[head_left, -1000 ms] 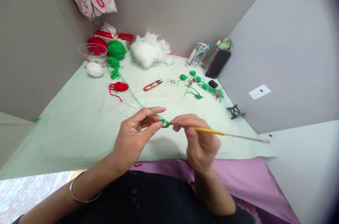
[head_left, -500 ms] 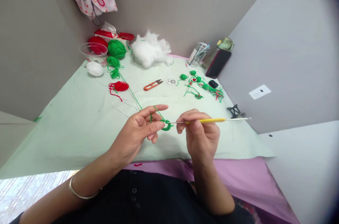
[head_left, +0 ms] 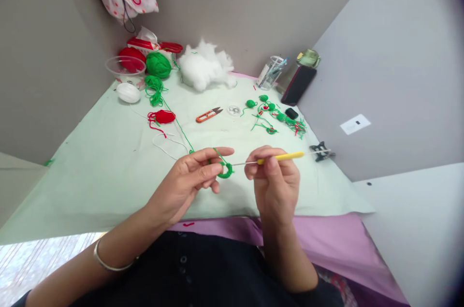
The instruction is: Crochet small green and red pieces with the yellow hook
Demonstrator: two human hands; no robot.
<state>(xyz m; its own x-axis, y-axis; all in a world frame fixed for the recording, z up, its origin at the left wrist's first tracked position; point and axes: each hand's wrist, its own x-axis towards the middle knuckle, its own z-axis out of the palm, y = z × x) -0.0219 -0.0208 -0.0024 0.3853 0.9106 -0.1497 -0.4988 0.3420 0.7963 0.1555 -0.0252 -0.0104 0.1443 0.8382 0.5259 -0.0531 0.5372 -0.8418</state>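
My left hand (head_left: 194, 176) pinches a small curved piece of green crochet (head_left: 226, 171) between thumb and fingers, with its index finger stretched out. Green yarn (head_left: 182, 131) passes over that hand and trails back to a loose green tangle (head_left: 155, 90). In my right hand (head_left: 275, 181) is a crochet hook (head_left: 284, 157) with a yellow grip, held like a pencil. Its thin metal end reaches left to the crochet piece; the tip is too small to make out among the stitches. The hook's other end points right.
Orange thread snips (head_left: 209, 115) lie beyond my hands. Farther back are white stuffing (head_left: 206, 67), a green yarn ball (head_left: 158, 65) and a plastic tub (head_left: 125, 75). Small green crocheted pieces (head_left: 271, 107), a phone (head_left: 299, 85) and a clear cup (head_left: 270, 73) stand or lie to the right.
The hook has tilted, its right end now higher and its yellow grip slightly to the left. My left index finger has moved slightly right. Both hands keep their holds.
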